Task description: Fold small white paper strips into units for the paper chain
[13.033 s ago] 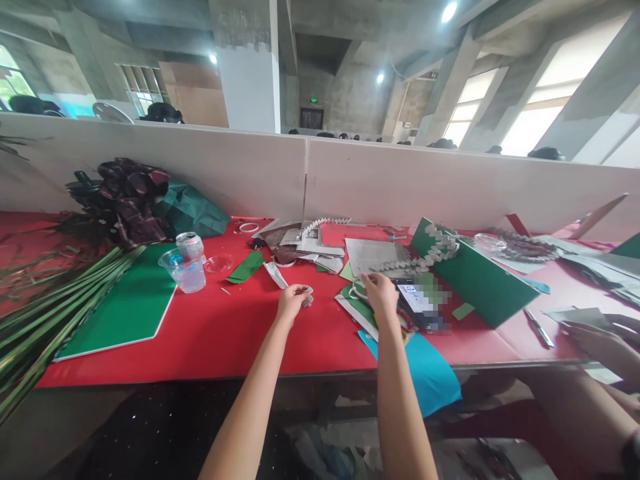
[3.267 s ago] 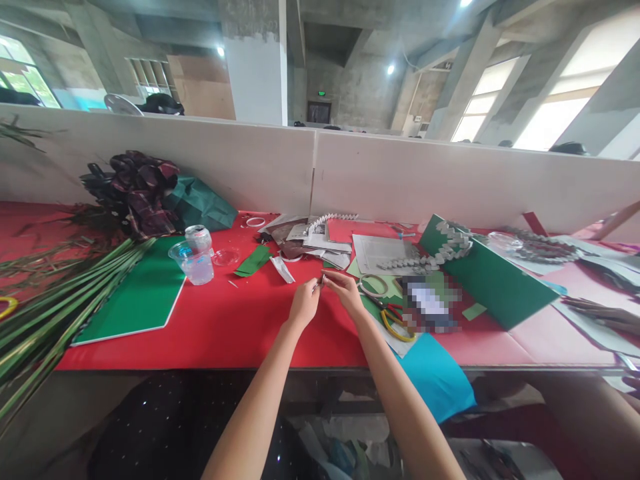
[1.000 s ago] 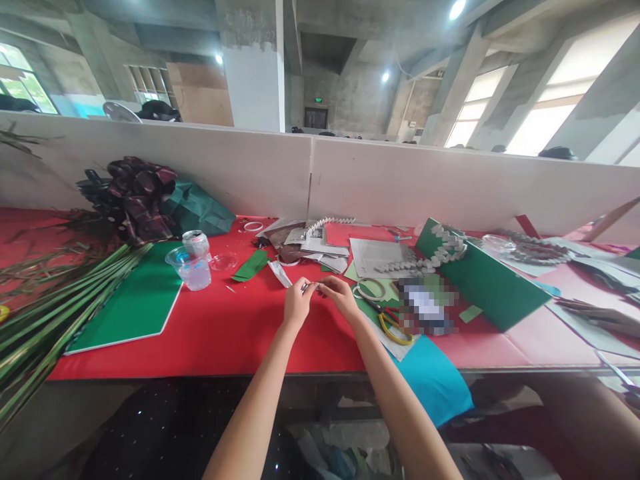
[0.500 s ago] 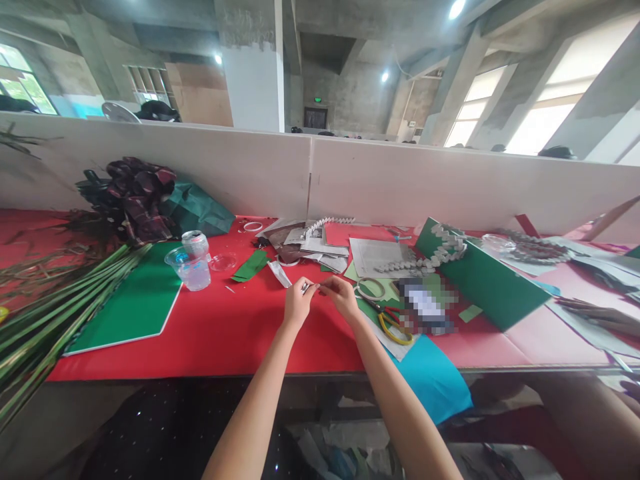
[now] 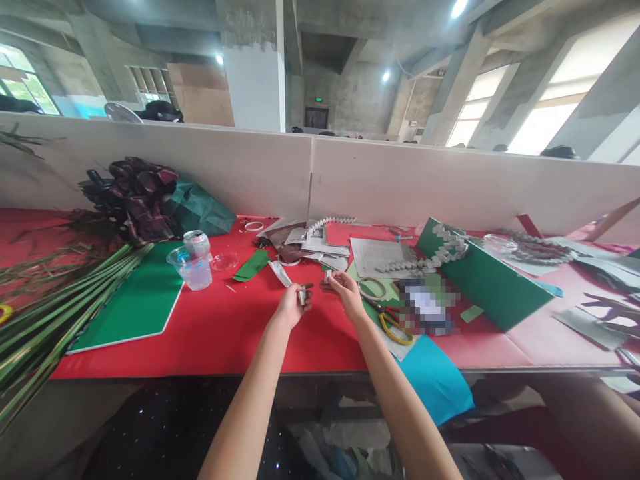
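Above the red tabletop [image 5: 240, 333], my left hand [image 5: 289, 308] is closed around a small grey-white folded paper piece [image 5: 302, 297]. My right hand [image 5: 346, 291] pinches another small white folded paper piece [image 5: 328, 275] between thumb and fingertips. A narrow gap separates the two hands. Just beyond my left hand lies a strip of white paper [image 5: 280, 273]. Scissors with yellow and red handles [image 5: 395, 328] and a roll of tape [image 5: 373, 289] lie to the right of my right hand. Folded-paper chains [image 5: 445, 250] rest farther off to the right.
A plastic cup [image 5: 197, 275] and a can [image 5: 197, 243] stand on the left by a green board [image 5: 135, 313] and long leaves [image 5: 60, 320]. Paper sheets [image 5: 325, 250] lie at the back, before a white partition [image 5: 400, 180]. Another green board [image 5: 495, 283] stands right; another person's hand [image 5: 613, 310] shows there.
My hands, which were together at the fingertips, have moved apart. A small folded paper piece now shows in each hand. Another person's hand has come into view at the far right.
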`<action>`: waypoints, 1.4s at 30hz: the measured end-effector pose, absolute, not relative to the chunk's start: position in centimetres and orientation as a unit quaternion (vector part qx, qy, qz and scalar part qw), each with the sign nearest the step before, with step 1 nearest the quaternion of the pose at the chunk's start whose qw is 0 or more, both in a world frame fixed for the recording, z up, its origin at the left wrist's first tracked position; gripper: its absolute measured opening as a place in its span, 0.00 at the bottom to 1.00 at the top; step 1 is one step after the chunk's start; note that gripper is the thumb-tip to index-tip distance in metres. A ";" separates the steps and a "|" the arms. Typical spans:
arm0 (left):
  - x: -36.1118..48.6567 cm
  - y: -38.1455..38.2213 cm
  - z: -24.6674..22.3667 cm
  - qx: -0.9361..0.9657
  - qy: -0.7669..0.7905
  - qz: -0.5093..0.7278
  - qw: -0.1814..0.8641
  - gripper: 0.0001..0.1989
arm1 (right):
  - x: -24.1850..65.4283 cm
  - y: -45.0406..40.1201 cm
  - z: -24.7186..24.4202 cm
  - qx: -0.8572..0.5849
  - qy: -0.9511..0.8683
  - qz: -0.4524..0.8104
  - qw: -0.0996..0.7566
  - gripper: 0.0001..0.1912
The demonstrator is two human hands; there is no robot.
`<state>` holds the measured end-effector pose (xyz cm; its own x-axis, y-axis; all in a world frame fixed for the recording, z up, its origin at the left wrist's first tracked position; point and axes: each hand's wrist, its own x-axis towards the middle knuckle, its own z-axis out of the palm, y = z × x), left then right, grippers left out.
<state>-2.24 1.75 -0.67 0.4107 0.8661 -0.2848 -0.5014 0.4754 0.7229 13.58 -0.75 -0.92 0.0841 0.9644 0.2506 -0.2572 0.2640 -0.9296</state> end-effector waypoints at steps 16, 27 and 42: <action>-1.7 1.2 -0.5 0.449 0.318 0.493 0.674 0.13 | 13.8 -1.0 -0.6 -0.356 -0.465 0.547 0.598 0.12; -1.4 0.7 -0.5 0.514 0.325 0.498 0.617 0.18 | 13.4 -1.3 -0.6 -0.334 -0.493 0.573 0.563 0.11; -1.6 0.6 0.1 0.531 0.328 0.496 0.603 0.19 | 13.7 -1.3 -0.7 -0.315 -0.488 0.608 0.541 0.11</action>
<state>-1.65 0.64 0.13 0.2933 0.9471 0.1304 -0.2490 -0.0560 0.9669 13.68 -1.26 -0.70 -0.2155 0.9657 0.1448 -0.3497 0.0622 -0.9348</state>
